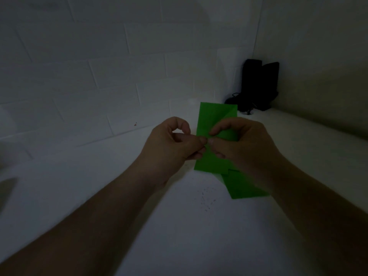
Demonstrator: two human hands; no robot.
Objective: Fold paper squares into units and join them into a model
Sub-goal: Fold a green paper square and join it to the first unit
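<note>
Left hand [169, 144] and right hand [237, 142] both pinch the green paper [215, 120] at its middle, fingertips meeting. A second folded piece [243, 186] lies under the right wrist. Likely creasing a flap: keep edges aligned, press flat.

two bare forearms reach in from below, sleeveless; left hand [171, 144] and right hand [239, 144] wear no rings or gloves.
</note>
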